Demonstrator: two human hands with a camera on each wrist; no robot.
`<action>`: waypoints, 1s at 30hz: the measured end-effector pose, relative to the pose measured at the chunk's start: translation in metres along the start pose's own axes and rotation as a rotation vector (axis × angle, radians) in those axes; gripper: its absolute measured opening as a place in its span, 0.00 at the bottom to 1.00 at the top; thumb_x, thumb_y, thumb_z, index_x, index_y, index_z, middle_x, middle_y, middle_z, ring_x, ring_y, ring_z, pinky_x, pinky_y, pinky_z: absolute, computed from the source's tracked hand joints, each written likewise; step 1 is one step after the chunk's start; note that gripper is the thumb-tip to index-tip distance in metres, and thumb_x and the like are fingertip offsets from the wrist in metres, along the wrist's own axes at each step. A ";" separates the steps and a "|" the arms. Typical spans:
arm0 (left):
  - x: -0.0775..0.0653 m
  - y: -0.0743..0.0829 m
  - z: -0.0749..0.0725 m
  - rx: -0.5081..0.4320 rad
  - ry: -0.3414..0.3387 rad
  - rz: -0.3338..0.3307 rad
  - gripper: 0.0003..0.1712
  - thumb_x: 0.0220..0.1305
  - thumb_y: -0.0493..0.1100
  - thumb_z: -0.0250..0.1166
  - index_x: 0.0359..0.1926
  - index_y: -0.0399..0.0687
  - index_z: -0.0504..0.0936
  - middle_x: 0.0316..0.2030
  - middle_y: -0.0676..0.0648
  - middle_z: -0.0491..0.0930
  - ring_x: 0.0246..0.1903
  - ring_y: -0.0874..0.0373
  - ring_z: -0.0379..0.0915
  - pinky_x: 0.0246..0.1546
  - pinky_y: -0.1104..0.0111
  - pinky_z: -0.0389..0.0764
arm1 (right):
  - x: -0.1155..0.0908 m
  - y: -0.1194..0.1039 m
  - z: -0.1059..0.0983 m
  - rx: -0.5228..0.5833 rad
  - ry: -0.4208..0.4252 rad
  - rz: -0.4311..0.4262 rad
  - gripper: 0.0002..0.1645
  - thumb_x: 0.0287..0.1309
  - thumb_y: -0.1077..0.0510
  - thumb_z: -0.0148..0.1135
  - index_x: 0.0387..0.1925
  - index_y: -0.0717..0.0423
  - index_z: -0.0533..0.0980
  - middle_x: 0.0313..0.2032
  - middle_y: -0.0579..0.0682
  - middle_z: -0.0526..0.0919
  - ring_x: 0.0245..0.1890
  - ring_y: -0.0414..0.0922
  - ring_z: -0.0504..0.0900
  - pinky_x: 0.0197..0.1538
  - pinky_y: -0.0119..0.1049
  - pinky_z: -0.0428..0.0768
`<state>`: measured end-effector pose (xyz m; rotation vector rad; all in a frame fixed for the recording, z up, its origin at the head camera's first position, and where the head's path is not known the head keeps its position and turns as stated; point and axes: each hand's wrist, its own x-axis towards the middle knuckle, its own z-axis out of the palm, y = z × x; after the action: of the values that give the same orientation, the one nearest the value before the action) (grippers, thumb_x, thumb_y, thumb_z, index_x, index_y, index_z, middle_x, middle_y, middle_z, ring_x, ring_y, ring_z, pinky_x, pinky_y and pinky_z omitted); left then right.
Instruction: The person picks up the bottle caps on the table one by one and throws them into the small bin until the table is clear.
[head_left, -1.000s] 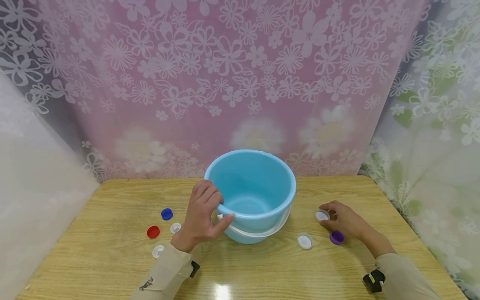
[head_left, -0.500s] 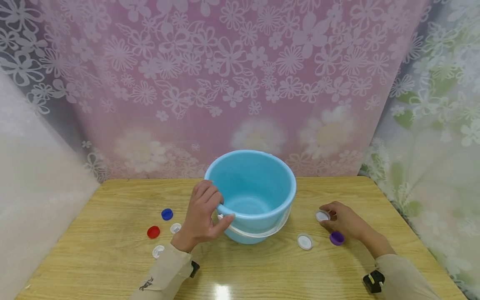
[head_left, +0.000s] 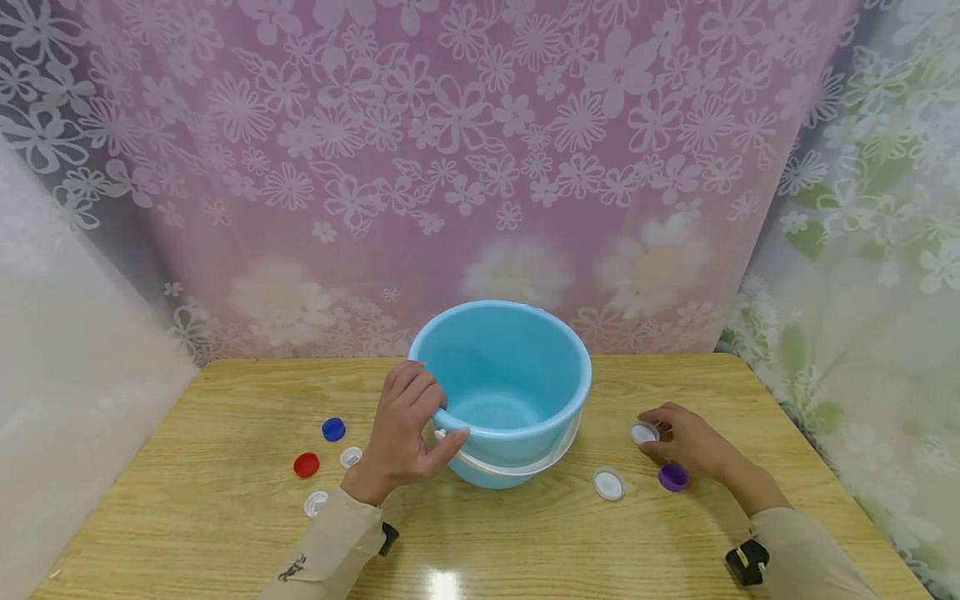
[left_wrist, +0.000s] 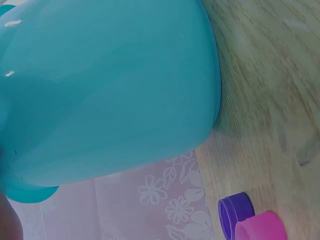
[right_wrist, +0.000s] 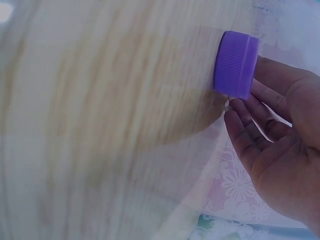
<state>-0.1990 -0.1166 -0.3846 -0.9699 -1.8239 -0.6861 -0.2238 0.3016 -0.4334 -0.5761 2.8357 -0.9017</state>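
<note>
Fingers of the right hand [head_left: 693,446] pinch a grey-rimmed cap [head_left: 644,432], thumb and fingertip at opposite edges, on the wooden table [head_left: 510,542]; right wrist view doesn't show it, purple cap [head_left: 672,477] blocks. Left sleeve [head_left: 330,537] partly hides one white cap [head_left: 316,502]. Second grey-rimmed cap [head_left: 609,483] between bucket and purple cap. Red cap [head_left: 306,465], another white cap [head_left: 351,457], blue cap [head_left: 333,429] left of left hand [head_left: 401,425], which grips the rim, fingers inside, thumb outside. Blue bucket [head_left: 498,367] upright mid-table, white handle [head_left: 521,467] down in front. Left wrist view adds the bucket's outer side; red, blue caps overlap there, apart in head view. Floral curtain [head_left: 480,167] behind.
</note>
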 end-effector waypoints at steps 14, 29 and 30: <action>0.002 0.000 0.001 -0.004 0.011 0.008 0.24 0.64 0.62 0.48 0.22 0.50 0.62 0.24 0.51 0.62 0.34 0.50 0.63 0.44 0.54 0.62 | -0.001 0.003 -0.003 -0.014 -0.005 0.000 0.27 0.58 0.57 0.66 0.55 0.68 0.72 0.45 0.55 0.74 0.43 0.52 0.77 0.45 0.47 0.77; 0.000 -0.001 0.001 -0.009 0.012 0.001 0.24 0.64 0.62 0.48 0.22 0.51 0.62 0.24 0.51 0.62 0.35 0.50 0.63 0.44 0.53 0.61 | 0.000 -0.002 -0.006 -0.032 0.048 -0.014 0.30 0.58 0.53 0.65 0.56 0.70 0.72 0.47 0.60 0.76 0.42 0.52 0.78 0.43 0.47 0.78; -0.001 -0.001 0.001 -0.009 0.012 0.001 0.23 0.63 0.62 0.48 0.22 0.51 0.62 0.24 0.51 0.62 0.35 0.50 0.63 0.44 0.53 0.61 | 0.000 -0.002 -0.007 -0.037 0.052 -0.015 0.30 0.59 0.53 0.65 0.56 0.70 0.72 0.47 0.60 0.76 0.42 0.52 0.78 0.43 0.47 0.78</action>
<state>-0.2004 -0.1163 -0.3857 -0.9706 -1.8115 -0.6984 -0.2243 0.3038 -0.4262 -0.5878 2.9035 -0.8817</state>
